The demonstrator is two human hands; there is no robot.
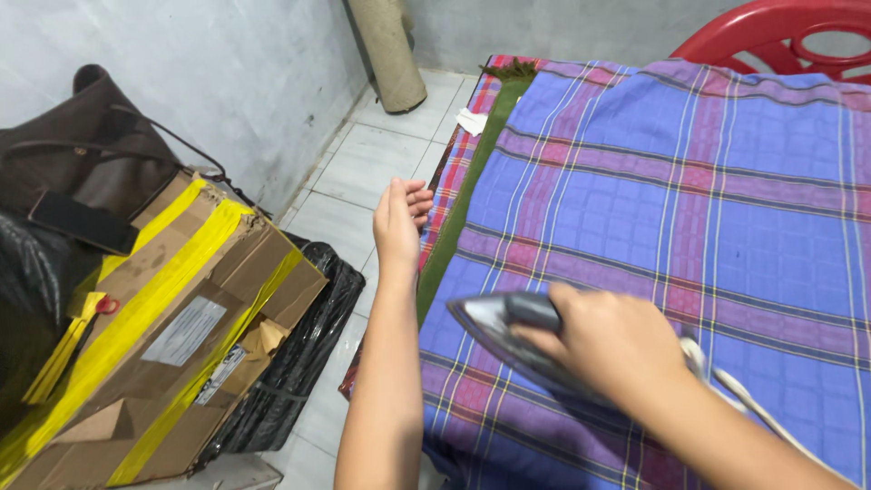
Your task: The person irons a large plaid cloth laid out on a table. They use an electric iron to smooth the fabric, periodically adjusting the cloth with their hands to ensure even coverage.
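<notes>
The right hand [612,340] grips the iron [508,331], hiding its handle, low on the checked cloth [689,181]. The left hand [399,222] is open, holding nothing.

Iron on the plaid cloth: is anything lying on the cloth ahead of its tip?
Nothing visible. The right hand holds the iron, and the blue-purple plaid cloth ahead of its tip lies bare. The left hand hovers beyond the cloth's left edge.

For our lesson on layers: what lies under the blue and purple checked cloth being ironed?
Beneath the checked cloth, a green layer shows along its left edge, and under that a red plaid cloth. The surface that bears them is covered and cannot be seen.
</notes>
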